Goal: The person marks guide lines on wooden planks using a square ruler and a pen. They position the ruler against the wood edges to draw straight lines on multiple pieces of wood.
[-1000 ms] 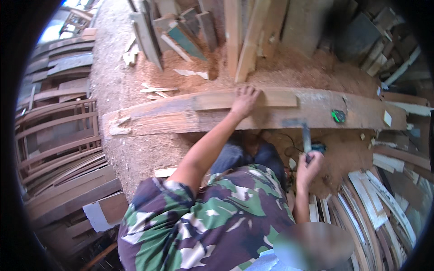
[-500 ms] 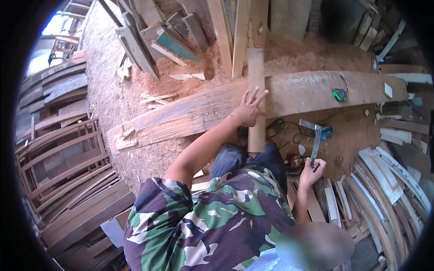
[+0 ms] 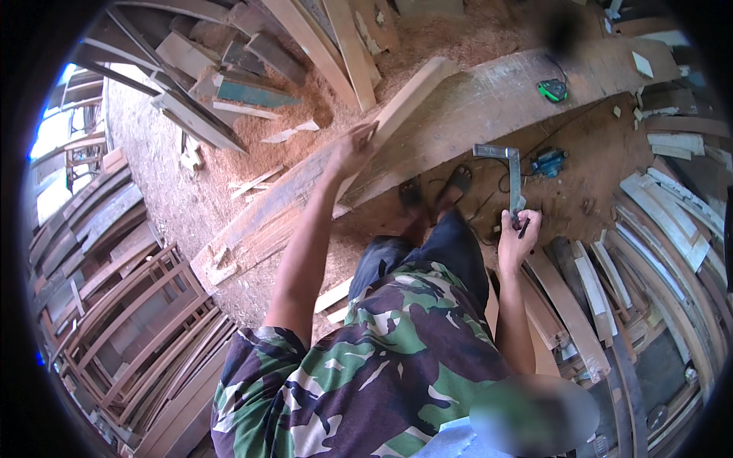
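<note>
The left hand (image 3: 353, 153) is closed around a short pale board (image 3: 412, 93) near the middle of the frame, its fingers curled over the wood. The board slants from upper right to lower left above a long, wide plank (image 3: 492, 107); whether the two touch is hard to tell. The right hand (image 3: 519, 234), right of centre, is closed on the lower end of an L-shaped metal square (image 3: 515, 179), with a slim dark stick (image 3: 523, 228) among its fingers. The square's other leg points left. Any markings on it are too small to read.

A green and black tape measure (image 3: 553, 91) lies on the plank at the upper right. Below it, on the ground, sits a blue power tool (image 3: 549, 162). Stacked timber (image 3: 672, 221) fills the right side.
</note>
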A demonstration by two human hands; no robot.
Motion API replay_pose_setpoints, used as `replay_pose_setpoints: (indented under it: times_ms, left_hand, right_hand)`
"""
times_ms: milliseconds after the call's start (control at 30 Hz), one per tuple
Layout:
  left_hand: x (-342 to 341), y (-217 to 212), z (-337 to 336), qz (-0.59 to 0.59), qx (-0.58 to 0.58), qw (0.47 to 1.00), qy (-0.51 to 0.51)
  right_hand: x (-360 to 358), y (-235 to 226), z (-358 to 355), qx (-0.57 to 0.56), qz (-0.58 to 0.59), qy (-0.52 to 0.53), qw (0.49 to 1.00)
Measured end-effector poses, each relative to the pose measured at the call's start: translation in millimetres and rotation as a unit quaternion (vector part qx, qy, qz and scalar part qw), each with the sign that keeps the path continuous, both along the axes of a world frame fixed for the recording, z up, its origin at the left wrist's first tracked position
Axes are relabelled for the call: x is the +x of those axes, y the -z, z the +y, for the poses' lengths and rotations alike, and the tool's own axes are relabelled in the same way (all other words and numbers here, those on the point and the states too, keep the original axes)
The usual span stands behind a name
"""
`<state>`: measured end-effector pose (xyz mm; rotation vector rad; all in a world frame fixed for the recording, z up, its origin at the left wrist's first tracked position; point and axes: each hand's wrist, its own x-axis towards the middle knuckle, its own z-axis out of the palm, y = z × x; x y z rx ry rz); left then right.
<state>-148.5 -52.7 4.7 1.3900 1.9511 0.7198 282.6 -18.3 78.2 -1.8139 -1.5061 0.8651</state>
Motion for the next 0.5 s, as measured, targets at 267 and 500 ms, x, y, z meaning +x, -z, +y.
replay_pose_setpoints:
  times_ms: [267,500]
  left_hand:
    - [-8.9,-28.3,16.4,-0.118,-0.225,0.967,-0.035]
    - [62.9,0.1,-23.7,0.193,-0.008,0.98,-0.043]
  right_hand:
    - [15.0,10.6,-6.4,0.038,-0.046,0.009,0.998]
    - [22.0,-9.3,22.0,0.018,-0.049,-0.04,0.998]
